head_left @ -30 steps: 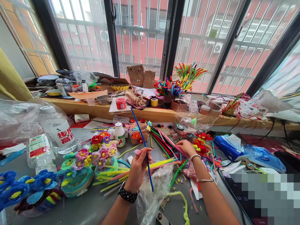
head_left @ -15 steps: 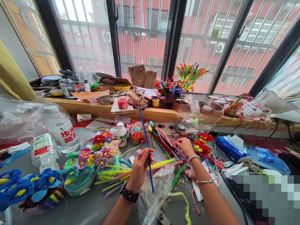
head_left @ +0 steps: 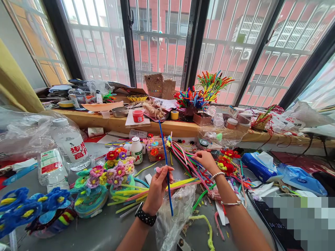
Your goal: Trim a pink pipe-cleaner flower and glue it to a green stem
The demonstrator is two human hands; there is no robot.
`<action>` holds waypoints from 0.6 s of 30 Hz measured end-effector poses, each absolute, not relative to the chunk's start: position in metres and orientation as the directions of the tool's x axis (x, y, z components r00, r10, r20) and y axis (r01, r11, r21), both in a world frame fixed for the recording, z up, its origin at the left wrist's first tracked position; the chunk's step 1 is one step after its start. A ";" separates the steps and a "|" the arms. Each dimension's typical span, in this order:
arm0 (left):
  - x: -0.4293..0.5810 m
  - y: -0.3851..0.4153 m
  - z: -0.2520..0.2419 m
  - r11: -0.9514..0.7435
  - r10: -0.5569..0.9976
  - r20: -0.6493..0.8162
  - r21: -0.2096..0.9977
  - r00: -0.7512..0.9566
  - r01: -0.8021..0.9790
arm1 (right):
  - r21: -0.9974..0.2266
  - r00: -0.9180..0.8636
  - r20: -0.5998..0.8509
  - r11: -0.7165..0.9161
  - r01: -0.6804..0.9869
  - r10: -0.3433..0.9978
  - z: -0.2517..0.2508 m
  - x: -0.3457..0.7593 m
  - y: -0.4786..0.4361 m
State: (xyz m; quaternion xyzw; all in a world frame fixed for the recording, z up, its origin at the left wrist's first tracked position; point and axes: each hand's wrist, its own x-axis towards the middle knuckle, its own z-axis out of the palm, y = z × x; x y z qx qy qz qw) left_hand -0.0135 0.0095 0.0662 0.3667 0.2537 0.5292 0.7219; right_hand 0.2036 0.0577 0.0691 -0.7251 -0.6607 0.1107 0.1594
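Observation:
My left hand is closed on a long blue pipe cleaner, held nearly upright. A small pink fuzzy piece shows at its fingertips. My right hand is at the bundle of pink, red and green pipe cleaners, its thumb and forefinger pinched on some of them; which ones I cannot tell. Beneath my left hand, yellow and pink pipe cleaners lie across a crumpled clear plastic bag.
Pipe-cleaner flowers and blue ones stand at left, beside plastic bottles. A white bottle and flowered basket are behind my hands. A tissue pack and phone lie at right. The windowsill holds craft supplies.
The pipe cleaners at my right hand have shifted and spread, with a light pink one now lying differently among them. My left hand keeps the blue pipe cleaner almost still.

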 end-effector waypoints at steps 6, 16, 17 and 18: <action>-0.013 0.010 0.065 0.175 0.953 0.008 0.801 0.302 -0.572 | -0.340 0.183 -0.014 -0.177 0.924 0.983 0.049 0.218 0.059; -0.013 0.012 0.064 0.159 0.967 -0.013 0.810 0.254 -0.565 | -0.410 0.385 0.282 -0.252 0.876 0.879 0.050 0.219 0.049; -0.014 0.012 0.064 0.149 0.972 -0.013 0.808 0.235 -0.570 | -0.427 0.412 0.358 -0.246 0.870 0.838 0.059 0.219 0.046; -0.014 0.013 0.063 0.139 0.976 -0.015 0.806 0.216 -0.575 | -0.446 0.442 0.437 -0.238 0.863 0.784 0.069 0.220 0.042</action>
